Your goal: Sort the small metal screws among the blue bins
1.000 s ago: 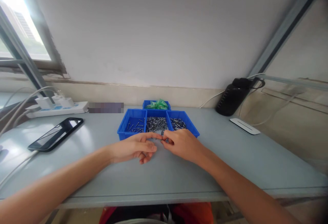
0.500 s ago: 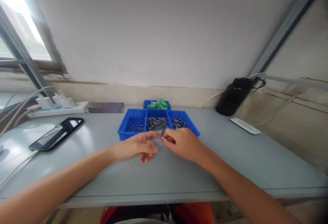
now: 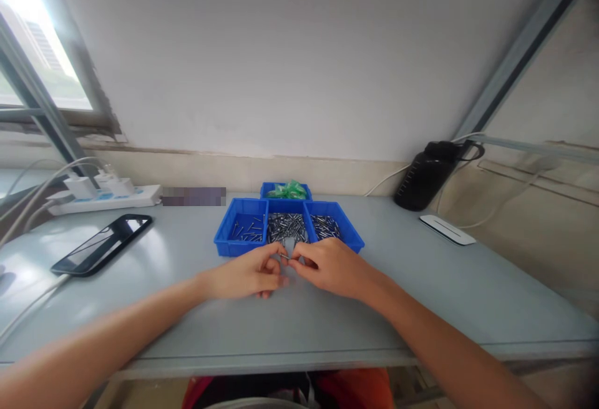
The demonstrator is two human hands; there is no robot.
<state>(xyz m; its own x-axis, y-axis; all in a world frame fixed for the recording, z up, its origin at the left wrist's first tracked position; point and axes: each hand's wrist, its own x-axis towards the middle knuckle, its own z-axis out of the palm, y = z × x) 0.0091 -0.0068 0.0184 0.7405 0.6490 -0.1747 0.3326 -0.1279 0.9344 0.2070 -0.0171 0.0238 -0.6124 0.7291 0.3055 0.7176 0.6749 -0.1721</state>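
My right hand (image 3: 334, 266) is closed, pinching a thin metal screw (image 3: 285, 256) between thumb and fingertips in front of the bins. The screw's other end points at my left hand (image 3: 250, 271), whose index finger bends close to it; whether they touch I cannot tell. The left thumb stands apart from the index finger, and the other fingers are loosely curled. Just beyond the hands, the left blue bin (image 3: 229, 248) holds a few scattered screws. A middle blue bin (image 3: 286, 207) is heaped with similar metal pieces, and the right blue bin (image 3: 349, 231) holds more.
Behind these stands another blue bin (image 3: 269, 187) with green plastic packets (image 3: 292, 190). A phone (image 3: 103, 245) and a power strip (image 3: 107, 200) with plugs lie left on the grey table (image 3: 234, 334). To the right are a black bottle (image 3: 425, 178) and a white flat device (image 3: 448, 230).
The screw and my right fingertips have come slightly down toward me. My left index finger, stretched out before, is now bent, and the left thumb has shifted a little lower.
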